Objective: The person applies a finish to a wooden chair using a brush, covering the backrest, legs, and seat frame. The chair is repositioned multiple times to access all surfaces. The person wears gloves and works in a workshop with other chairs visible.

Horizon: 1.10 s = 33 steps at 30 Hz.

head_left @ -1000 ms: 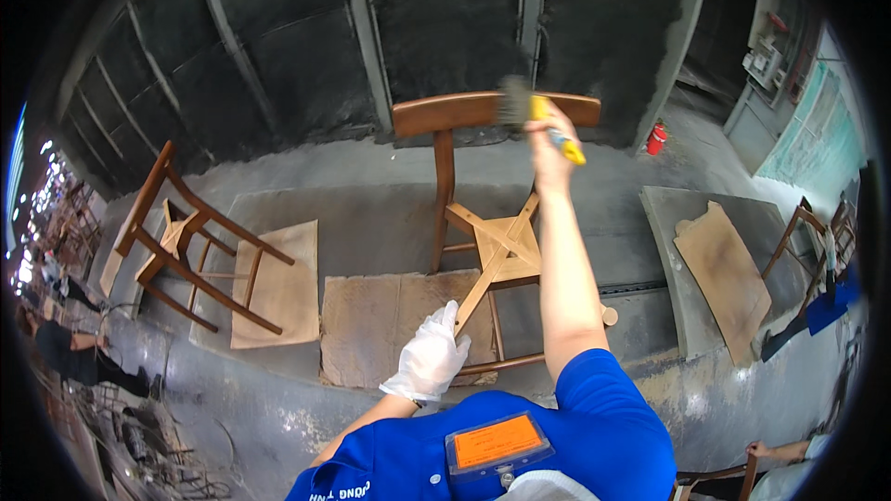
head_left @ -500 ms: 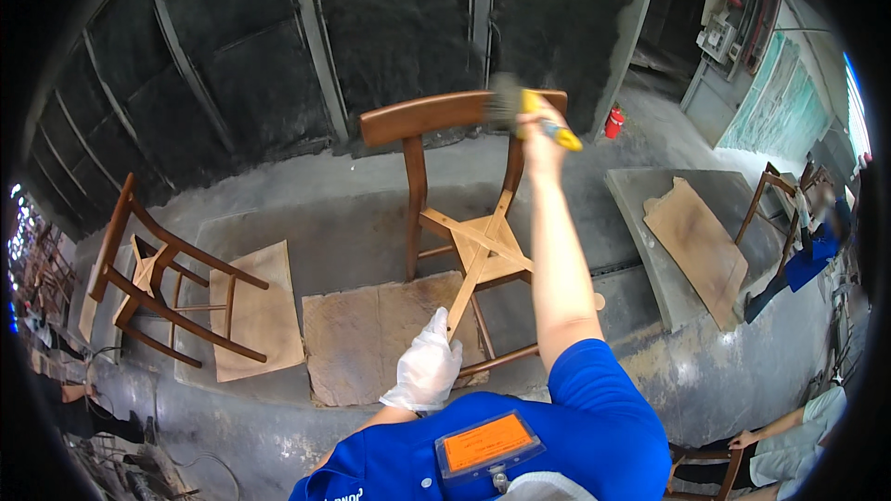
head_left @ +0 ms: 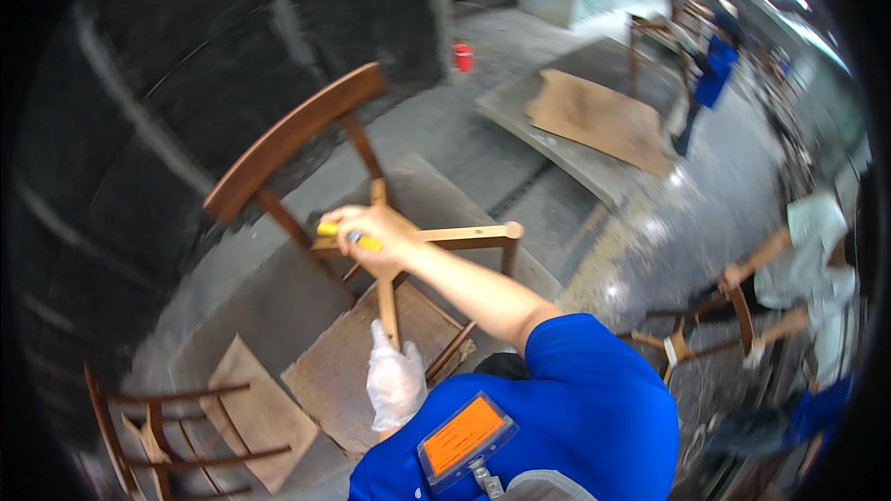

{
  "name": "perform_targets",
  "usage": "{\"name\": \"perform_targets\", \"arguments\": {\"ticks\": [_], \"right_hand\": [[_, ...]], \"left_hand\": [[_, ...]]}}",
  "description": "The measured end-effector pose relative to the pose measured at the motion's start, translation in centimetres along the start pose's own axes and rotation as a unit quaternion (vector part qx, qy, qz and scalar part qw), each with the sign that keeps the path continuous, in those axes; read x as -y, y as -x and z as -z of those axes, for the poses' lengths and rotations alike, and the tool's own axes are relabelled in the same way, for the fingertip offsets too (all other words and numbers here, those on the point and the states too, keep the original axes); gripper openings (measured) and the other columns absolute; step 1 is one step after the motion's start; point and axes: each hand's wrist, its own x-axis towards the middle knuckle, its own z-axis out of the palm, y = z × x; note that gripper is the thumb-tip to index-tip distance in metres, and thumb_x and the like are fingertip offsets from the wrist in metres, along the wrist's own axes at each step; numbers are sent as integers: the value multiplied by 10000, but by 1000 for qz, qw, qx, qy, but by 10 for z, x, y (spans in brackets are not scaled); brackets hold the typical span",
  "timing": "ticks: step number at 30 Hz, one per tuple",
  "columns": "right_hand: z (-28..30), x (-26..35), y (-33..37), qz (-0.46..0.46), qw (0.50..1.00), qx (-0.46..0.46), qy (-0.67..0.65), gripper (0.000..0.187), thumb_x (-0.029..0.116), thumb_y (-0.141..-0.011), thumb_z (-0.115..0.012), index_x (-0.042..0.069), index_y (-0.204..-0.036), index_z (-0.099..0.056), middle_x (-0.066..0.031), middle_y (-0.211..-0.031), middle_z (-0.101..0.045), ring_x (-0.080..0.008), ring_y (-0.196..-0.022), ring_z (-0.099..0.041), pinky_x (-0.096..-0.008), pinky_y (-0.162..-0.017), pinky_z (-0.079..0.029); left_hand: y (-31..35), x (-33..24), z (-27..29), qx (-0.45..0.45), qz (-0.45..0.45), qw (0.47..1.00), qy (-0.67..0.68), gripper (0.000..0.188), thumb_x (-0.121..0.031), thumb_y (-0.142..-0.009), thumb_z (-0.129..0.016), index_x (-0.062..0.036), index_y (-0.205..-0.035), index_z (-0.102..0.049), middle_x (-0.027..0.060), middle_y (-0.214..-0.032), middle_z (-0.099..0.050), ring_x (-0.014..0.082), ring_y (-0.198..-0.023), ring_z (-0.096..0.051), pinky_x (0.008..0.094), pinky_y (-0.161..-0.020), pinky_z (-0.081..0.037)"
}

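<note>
A brown wooden chair with a curved backrest and a pale, bare cross-shaped seat frame stands before me. My left hand, in a thin whitish glove, closes round the near end of one pale seat bar. My bare right hand is closed on a yellow-handled brush over the middle of the seat frame. That hand hides most of the brush, and its bristles do not show clearly now. Whether the bristles touch the wood I cannot tell.
Another wooden chair lies at the lower left by a cardboard sheet. More cardboard covers a low platform at the far right. A red extinguisher stands near the dark wall. A person in pale clothes handles a chair at right; another in blue works beyond.
My right hand has brought the brush down from the backrest to the seat frame. The view has swung right and tilted. My left hand keeps its hold on the seat bar.
</note>
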Motion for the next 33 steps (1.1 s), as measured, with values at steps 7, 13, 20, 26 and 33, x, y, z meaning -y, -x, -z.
{"name": "perform_targets", "arguments": {"ticks": [7, 13, 20, 26, 33], "right_hand": [[7, 33, 81, -107, 986, -69, -107, 65, -3, -771, -641, 52, -773, -675, -227, -1380, -729, -363, -1302, -698, -448, -1034, -557], [40, 33, 103, -142, 978, -78, -132, 143, -74, -771, -636, 56, -787, -694, -219, -1403, -718, -387, -1335, -677, -444, -1032, -564], [128, 18, 31, -154, 977, 61, -131, 74, 35, -848, -717, 104, -824, -727, -167, -1454, -705, -324, -1349, -676, -397, -1060, -567], [150, -61, -59, 230, 921, 58, 308, 67, 147, -889, -688, 89, -886, -655, -111, -1502, -673, -331, -1456, -597, -472, -1247, -476], [144, -127, -58, 62, 894, 340, 285, 94, 110, -912, -680, 156, -921, -761, -64, -1441, -720, -276, -1381, -652, -445, -1220, -499]], "left_hand": [[-3, -10, -5, -14, 9, 999, -32, 719, -221, -983, -745, -25, -1617, -467, 279, -1149, -754, 430, -1004, -754, 485, -892, -599], [-4, -16, -7, -3, 39, 999, 34, 736, -209, -976, -748, -28, -1628, -457, 302, -1199, -742, 454, -1084, -732, 491, -947, -578], [0, -24, 4, 2, 62, 998, -7, 753, -254, -955, -776, -87, -1625, -477, 294, -1130, -750, 468, -1012, -740, 528, -884, -597], [0, -21, 7, -15, 57, 998, -37, 766, -281, -956, -765, -95, -1636, -465, 296, -1118, -752, 462, -986, -747, 517, -869, -606], [-2, -21, 4, -28, 56, 998, -25, 761, -296, -940, -795, -118, -1618, -500, 284, -1129, -752, 455, -1035, -743, 516, -896, -600]]}}
